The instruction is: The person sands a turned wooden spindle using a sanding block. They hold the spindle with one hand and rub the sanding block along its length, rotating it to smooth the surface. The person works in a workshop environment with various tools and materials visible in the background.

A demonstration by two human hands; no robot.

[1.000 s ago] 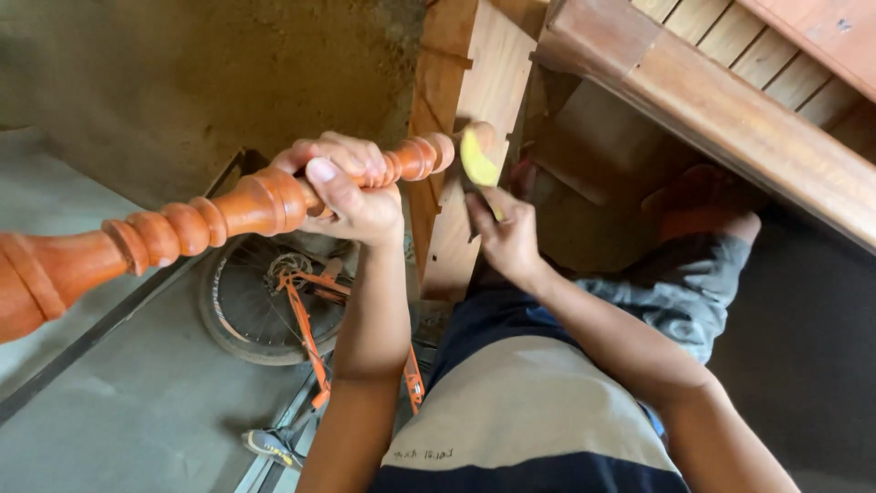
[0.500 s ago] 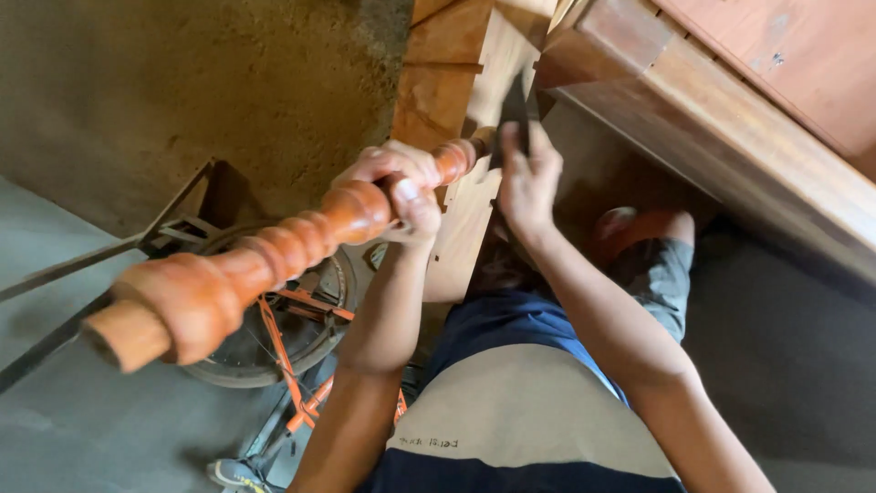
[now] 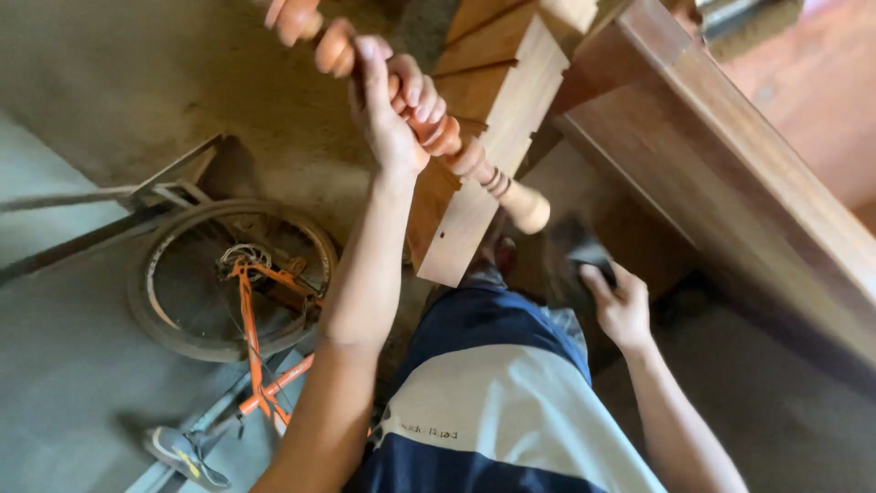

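Observation:
My left hand (image 3: pixel 397 114) is raised and gripped around a turned orange wooden spindle (image 3: pixel 511 196), which slants from the upper left down to its pale round end at the middle. My right hand (image 3: pixel 619 306) is low at the right, closed on a small dark object (image 3: pixel 589 254) that is too blurred to identify. Behind the spindle stands a notched wooden panel (image 3: pixel 488 137).
A long heavy wooden beam (image 3: pixel 730 173) crosses the right side diagonally. An orange bicycle with its wheel (image 3: pixel 233 278) lies on the grey concrete floor at the left, next to a metal frame (image 3: pixel 173 192). A shoe (image 3: pixel 187 454) lies at the bottom left.
My left hand has swung the spindle upward, so its pale end now points down to the right. My right hand has dropped away from the spindle's tip to lower right.

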